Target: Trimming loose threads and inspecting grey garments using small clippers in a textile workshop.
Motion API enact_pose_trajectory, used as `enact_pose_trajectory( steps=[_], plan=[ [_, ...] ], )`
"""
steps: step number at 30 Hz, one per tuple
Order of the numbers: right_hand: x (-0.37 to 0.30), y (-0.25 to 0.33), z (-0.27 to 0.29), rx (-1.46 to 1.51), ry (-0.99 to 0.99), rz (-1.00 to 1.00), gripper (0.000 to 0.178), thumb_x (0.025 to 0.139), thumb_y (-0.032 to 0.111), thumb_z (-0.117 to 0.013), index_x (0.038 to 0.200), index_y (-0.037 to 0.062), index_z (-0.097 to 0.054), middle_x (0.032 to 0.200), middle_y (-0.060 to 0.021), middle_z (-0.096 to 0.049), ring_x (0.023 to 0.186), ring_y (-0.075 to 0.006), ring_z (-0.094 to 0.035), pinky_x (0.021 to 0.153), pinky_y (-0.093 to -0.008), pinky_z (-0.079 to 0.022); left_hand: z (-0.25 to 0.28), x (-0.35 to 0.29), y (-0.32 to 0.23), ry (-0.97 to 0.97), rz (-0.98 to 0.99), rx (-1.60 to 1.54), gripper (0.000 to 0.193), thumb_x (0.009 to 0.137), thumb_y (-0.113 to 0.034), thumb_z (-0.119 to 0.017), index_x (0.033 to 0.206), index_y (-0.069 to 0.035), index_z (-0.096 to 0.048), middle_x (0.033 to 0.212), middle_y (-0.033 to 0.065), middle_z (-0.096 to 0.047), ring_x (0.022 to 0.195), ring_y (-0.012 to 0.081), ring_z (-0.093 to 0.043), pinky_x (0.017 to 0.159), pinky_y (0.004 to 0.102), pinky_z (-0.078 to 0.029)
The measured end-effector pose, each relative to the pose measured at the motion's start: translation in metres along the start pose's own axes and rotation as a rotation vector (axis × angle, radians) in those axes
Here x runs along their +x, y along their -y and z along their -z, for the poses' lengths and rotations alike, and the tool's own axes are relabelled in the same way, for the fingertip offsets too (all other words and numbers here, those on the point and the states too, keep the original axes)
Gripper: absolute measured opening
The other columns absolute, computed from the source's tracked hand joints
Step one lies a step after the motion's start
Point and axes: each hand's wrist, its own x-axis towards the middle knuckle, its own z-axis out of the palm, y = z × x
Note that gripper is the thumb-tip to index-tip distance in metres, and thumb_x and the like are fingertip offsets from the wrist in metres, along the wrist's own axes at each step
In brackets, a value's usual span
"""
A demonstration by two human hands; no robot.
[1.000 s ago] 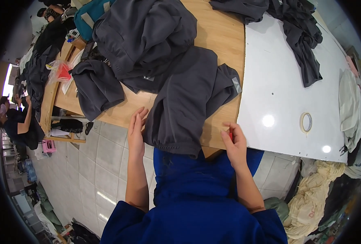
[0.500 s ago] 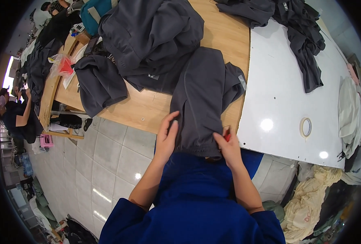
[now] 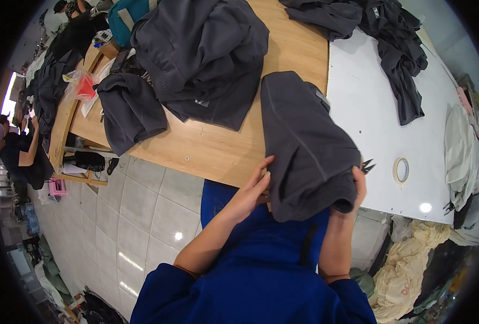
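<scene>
A dark grey garment (image 3: 307,146) with a seam down it and a gathered, elastic-looking end is raised at its near end, over the table's front edge. My left hand (image 3: 251,193) grips its left side, fingertips on the cloth. Around the right side of the gathered end, my right hand (image 3: 360,186) is closed on the fabric. Dark pointed blades of small thread snips (image 3: 368,166) stick out beside the right fingers; their handle is hidden now. A shiny grey patch (image 3: 321,98) shows at the garment's far right.
A big heap of grey garments (image 3: 201,54) lies on the wooden table (image 3: 212,146), with a smaller grey piece (image 3: 131,110) left of it. On the white tabletop (image 3: 353,81) are a tape roll (image 3: 401,170) and more grey garments (image 3: 401,70). Another person (image 3: 23,156) is at far left.
The garment's near end has been lifted and swung right, its gathered opening now turned toward the lower right. My right hand has moved right and around that end; my left hand has followed rightward.
</scene>
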Motion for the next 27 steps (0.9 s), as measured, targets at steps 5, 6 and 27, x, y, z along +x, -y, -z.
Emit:
enact_pose_trajectory(
  steps=[5,6,27],
  plan=[
    [0.002,0.018,-0.026,0.057,-0.045,0.081,0.021,0.072,0.016,-0.054,0.081,0.0076,-0.038,0.087,-0.0095,-0.050,0.087,-0.0210,-0.053,0.083,-0.0332,-0.044,-0.016,0.010,0.002,-0.136,-0.516,0.682,0.045,0.098,-0.037,-0.032,0.128,-0.007,-0.045,0.131,0.0109,-0.041,0.115,0.0212,-0.044,0.094,0.0331,-0.038],
    [0.001,0.019,-0.031,0.073,-0.035,0.072,0.022,0.072,0.015,-0.055,0.078,0.0089,-0.035,0.084,-0.0088,-0.049,0.084,-0.0196,-0.052,0.081,-0.0321,-0.044,-0.020,0.009,-0.004,-0.133,-0.517,0.680,0.045,0.098,-0.037,-0.032,0.128,-0.007,-0.045,0.131,0.0109,-0.041,0.115,0.0212,-0.044,0.094,0.0331,-0.038],
    [-0.029,0.011,-0.021,-1.027,0.257,0.386,0.039,0.077,0.000,-0.060,0.115,0.0021,-0.050,0.089,-0.0075,-0.050,0.076,-0.0152,-0.046,0.072,-0.0231,-0.039,-0.032,-0.005,-0.031,-0.210,-0.511,0.490,0.018,0.078,-0.005,-0.070,0.093,0.000,-0.061,0.088,0.0040,-0.063,0.074,0.0078,-0.056,0.064,0.0203,-0.045]
  ],
)
